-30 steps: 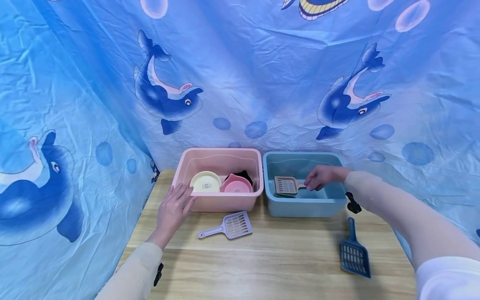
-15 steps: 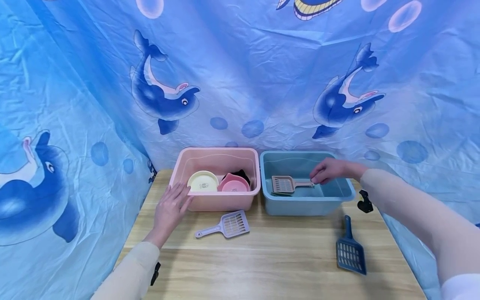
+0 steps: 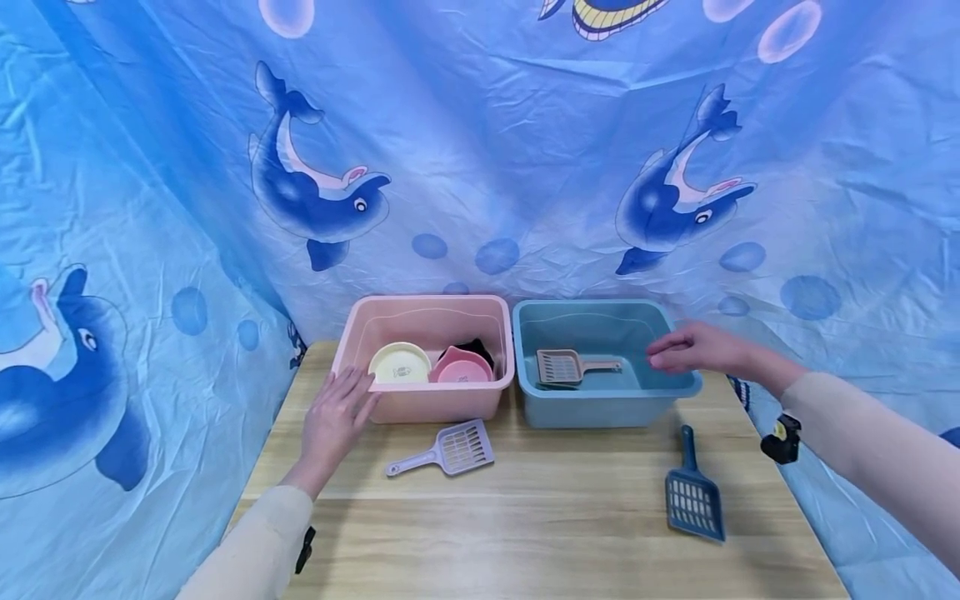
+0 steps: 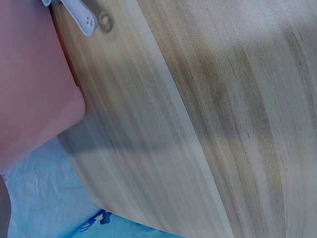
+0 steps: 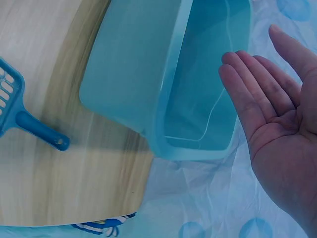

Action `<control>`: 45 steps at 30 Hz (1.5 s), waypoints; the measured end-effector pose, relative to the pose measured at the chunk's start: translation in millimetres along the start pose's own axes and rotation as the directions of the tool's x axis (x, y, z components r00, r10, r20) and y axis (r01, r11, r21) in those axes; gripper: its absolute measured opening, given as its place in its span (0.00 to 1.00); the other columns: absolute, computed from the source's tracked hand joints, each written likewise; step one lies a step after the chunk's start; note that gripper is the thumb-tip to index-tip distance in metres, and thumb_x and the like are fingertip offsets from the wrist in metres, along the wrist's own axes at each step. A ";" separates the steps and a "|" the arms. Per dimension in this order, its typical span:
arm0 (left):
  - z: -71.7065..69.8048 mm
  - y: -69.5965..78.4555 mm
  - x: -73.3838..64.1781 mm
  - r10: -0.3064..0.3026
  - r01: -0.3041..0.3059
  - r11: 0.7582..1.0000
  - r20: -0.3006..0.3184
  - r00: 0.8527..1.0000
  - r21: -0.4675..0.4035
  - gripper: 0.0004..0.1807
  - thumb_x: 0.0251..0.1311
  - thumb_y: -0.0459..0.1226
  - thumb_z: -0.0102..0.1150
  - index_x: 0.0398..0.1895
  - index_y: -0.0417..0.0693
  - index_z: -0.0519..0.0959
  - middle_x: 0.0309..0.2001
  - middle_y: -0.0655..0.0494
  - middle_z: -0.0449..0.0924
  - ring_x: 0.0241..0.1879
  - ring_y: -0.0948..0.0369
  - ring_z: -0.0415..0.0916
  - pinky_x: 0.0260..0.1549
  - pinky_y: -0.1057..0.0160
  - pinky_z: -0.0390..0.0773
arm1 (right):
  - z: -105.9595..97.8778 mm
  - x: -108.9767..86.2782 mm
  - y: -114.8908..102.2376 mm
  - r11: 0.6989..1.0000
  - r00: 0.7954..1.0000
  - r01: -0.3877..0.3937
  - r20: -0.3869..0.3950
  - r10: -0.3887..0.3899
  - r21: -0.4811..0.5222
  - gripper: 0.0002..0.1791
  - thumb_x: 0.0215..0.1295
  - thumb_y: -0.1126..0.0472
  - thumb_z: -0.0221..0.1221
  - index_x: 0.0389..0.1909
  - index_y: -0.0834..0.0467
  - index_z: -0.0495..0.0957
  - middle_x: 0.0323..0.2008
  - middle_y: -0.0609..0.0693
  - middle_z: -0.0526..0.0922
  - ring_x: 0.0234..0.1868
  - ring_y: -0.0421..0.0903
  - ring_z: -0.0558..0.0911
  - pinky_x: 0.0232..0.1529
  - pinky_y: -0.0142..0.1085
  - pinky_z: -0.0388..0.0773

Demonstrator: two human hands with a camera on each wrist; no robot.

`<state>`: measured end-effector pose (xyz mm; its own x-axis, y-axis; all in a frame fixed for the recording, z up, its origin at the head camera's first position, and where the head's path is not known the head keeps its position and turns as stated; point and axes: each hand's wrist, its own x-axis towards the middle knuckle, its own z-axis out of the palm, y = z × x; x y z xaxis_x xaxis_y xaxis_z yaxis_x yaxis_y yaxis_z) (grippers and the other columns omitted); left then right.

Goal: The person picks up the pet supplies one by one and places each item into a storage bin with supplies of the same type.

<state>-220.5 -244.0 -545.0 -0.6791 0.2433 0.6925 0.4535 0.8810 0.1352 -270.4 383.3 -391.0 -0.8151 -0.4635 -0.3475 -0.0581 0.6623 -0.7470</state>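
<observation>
My right hand (image 3: 693, 347) hovers over the right end of the blue bin (image 3: 592, 410), its fingers extended and holding nothing; the right wrist view shows its bare palm. Inside that bin lies a beige slotted litter scoop (image 3: 560, 367), handle to the right. My left hand (image 3: 335, 417) rests with loose fingers on the front left rim of the pink bin (image 3: 435, 406). In the pink bin sit a pale yellow round dish (image 3: 401, 363), a pink dish with ear-like points (image 3: 463, 367) and a black item (image 3: 480, 348) partly hidden behind it.
A lilac litter scoop (image 3: 464, 447) lies on the wooden table (image 3: 525, 533) before the pink bin. A dark blue litter scoop (image 3: 693, 502) lies at the front right. A blue dolphin-print curtain (image 3: 450, 150) hangs behind the bins and along the sides.
My right hand has let go of the beige scoop's handle and moved right, its fingers spreading. The scoop now lies in the blue bin. My left hand stays on the pink rim.
</observation>
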 end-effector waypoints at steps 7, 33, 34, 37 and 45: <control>-1.5 -0.7 -1.9 -0.021 0.021 1.000 0.003 1.000 0.012 0.26 0.56 0.37 0.80 0.59 0.40 0.87 0.62 0.37 0.84 0.63 0.37 0.81 0.70 0.33 0.73 | 3.3 -30.1 17.9 0.997 0.997 -0.033 -0.063 0.037 0.073 0.34 0.81 0.51 0.60 0.74 0.72 0.69 0.68 0.68 0.79 0.65 0.63 0.83 0.63 0.48 0.85; 1.5 -2.1 -1.0 -0.055 0.054 0.998 0.041 0.998 0.028 0.25 0.62 0.41 0.77 0.61 0.43 0.86 0.65 0.40 0.83 0.66 0.40 0.79 0.74 0.37 0.70 | 48.4 -83.6 163.9 0.846 0.991 -0.078 -0.048 0.121 0.527 0.25 0.87 0.60 0.50 0.70 0.78 0.69 0.56 0.48 0.90 0.55 0.40 0.89 0.58 0.38 0.88; 1.8 -2.0 -1.2 -0.053 0.052 0.998 0.037 0.998 0.025 0.25 0.62 0.41 0.77 0.61 0.43 0.86 0.64 0.40 0.83 0.66 0.40 0.79 0.74 0.37 0.70 | 50.5 -83.6 168.5 0.832 0.992 -0.077 -0.044 0.121 0.549 0.24 0.87 0.61 0.49 0.69 0.77 0.70 0.55 0.47 0.90 0.55 0.40 0.89 0.58 0.39 0.87; 2.8 -2.0 -2.1 -0.041 0.041 0.999 0.023 0.999 0.016 0.25 0.62 0.41 0.77 0.61 0.43 0.86 0.63 0.39 0.83 0.65 0.40 0.80 0.73 0.36 0.71 | 55.9 -83.2 179.5 0.806 0.990 -0.085 -0.039 0.133 0.586 0.24 0.87 0.61 0.49 0.70 0.77 0.70 0.55 0.45 0.89 0.55 0.39 0.88 0.59 0.39 0.87; 5.1 -1.0 -3.4 -0.009 0.008 1.000 -0.023 1.000 -0.002 0.24 0.60 0.39 0.77 0.59 0.41 0.87 0.61 0.37 0.84 0.64 0.37 0.81 0.71 0.34 0.72 | 69.7 -83.0 201.1 0.732 0.992 -0.078 -0.020 0.124 0.677 0.18 0.87 0.63 0.48 0.63 0.68 0.80 0.56 0.47 0.89 0.56 0.39 0.88 0.64 0.44 0.84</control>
<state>-221.6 -243.6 -551.0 -0.6696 0.2264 0.7074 0.4489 0.8821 0.1426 -174.3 514.0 -551.8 -0.8272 -0.3658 -0.4265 0.4115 0.1223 -0.9032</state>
